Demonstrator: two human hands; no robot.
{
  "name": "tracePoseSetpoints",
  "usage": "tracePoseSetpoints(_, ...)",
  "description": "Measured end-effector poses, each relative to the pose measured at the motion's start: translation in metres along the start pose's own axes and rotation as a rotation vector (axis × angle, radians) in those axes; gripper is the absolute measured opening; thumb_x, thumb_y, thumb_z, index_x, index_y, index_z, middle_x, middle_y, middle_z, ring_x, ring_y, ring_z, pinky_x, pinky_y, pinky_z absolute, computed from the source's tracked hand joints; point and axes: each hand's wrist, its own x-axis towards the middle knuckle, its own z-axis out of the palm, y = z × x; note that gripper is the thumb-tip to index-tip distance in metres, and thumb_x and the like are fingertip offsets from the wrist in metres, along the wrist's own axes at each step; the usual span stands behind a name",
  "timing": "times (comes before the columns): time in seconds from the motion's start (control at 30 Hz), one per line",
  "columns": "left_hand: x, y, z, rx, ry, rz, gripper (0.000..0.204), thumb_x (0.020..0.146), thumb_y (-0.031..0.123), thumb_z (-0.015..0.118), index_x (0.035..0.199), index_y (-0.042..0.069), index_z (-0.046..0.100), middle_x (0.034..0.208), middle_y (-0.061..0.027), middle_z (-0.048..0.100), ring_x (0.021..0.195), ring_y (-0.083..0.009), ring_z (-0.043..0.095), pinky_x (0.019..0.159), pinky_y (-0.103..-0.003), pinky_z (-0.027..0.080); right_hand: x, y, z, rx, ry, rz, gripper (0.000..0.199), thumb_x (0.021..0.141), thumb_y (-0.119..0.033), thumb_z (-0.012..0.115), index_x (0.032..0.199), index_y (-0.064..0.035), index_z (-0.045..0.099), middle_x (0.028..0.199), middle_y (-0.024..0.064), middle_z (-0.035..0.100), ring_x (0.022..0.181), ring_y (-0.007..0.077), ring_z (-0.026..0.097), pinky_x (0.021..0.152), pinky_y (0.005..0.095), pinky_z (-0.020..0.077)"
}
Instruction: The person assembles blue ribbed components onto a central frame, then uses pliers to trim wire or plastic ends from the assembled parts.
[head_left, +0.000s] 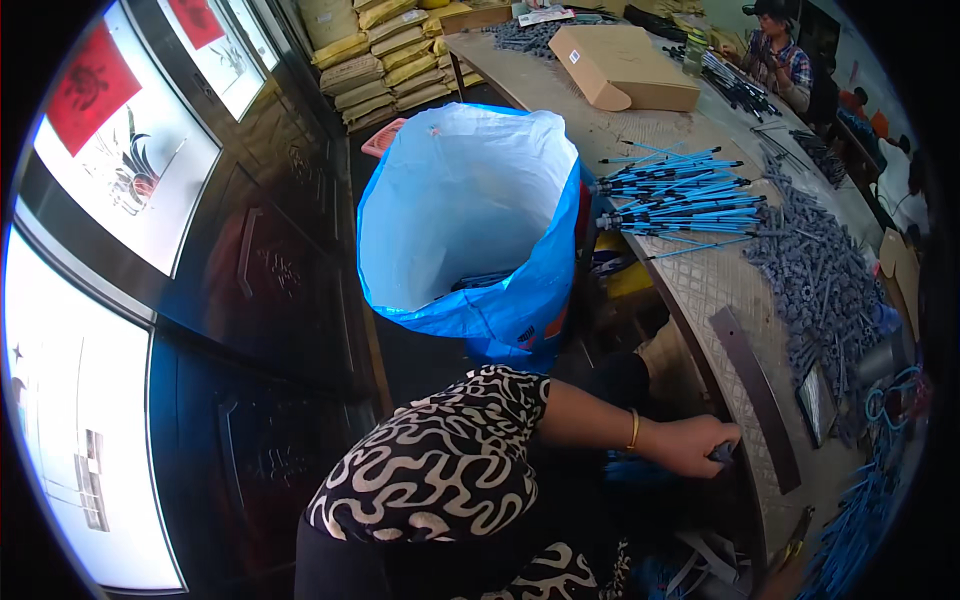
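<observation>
My left hand [698, 446] reaches to the table's near edge, a gold bracelet on its wrist. Its fingers are closed round a small dark grey plastic piece [720, 453], mostly hidden in the grip. At the lower right, a dim skin-coloured patch beside a yellow-handled tool [797, 540] may be my right hand; its fingers cannot be made out. Below my left forearm, blue rods [632, 468] show in shadow. A long dark flat strip [757, 400] lies on the table [690, 270], right of my left hand.
A large open blue sack [470, 310] stands left of the table. Bundled blue rods [690, 190] overhang the edge near it. Grey plastic parts [815, 260] are heaped along the table, with a cardboard box [625, 65] farther back. Another person [780, 55] sits at the far right.
</observation>
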Motion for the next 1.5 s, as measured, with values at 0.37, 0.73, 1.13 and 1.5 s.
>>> tracePoseSetpoints(0.37,0.067,-0.102,0.029,0.183,0.047,-0.069,0.020,0.071,0.011,0.065,0.082,0.006,0.049,0.075,-0.0091,0.051,0.068,-0.0188,0.054,0.061,-0.030,0.043,0.057,-0.047,0.061,0.767,-0.204,-0.345,0.026,0.079,-0.004,0.054,0.104,0.0023,0.055,0.109,0.0201,0.053,0.102,0.0373,0.051,0.088,0.0391,0.0404)
tracePoseSetpoints(0.73,0.117,-0.127,0.087,0.034,-0.115,-0.210,0.018,0.071,0.000,0.062,0.080,0.005,0.047,0.076,-0.0025,0.053,0.068,-0.0080,0.051,0.062,-0.023,0.042,0.062,-0.017,0.104,0.370,-0.038,-0.353,0.029,0.070,-0.003,0.058,0.099,-0.0021,0.059,0.129,0.0129,0.042,0.119,0.0285,0.041,0.099,0.0469,0.0281)
tracePoseSetpoints(1.13,0.121,-0.126,0.099,0.068,-0.192,-0.185,0.021,0.069,-0.002,0.062,0.079,0.005,0.045,0.077,-0.0030,0.055,0.069,-0.0078,0.052,0.063,-0.023,0.042,0.055,-0.007,0.115,0.498,-0.099,-0.399,0.032,0.072,-0.005,0.057,0.104,-0.0018,0.057,0.130,0.0109,0.041,0.122,0.0271,0.036,0.101,0.0464,0.0251)
tracePoseSetpoints(1.5,0.119,-0.130,0.099,0.102,-0.180,-0.221,0.022,0.068,0.000,0.064,0.080,0.005,0.047,0.078,-0.0024,0.054,0.070,-0.0070,0.050,0.064,-0.023,0.042,0.054,-0.009,0.117,0.422,-0.104,-0.432,0.022,0.071,-0.007,0.057,0.093,-0.0032,0.059,0.111,0.0074,0.051,0.095,0.0239,0.049,0.081,0.0379,0.0370)
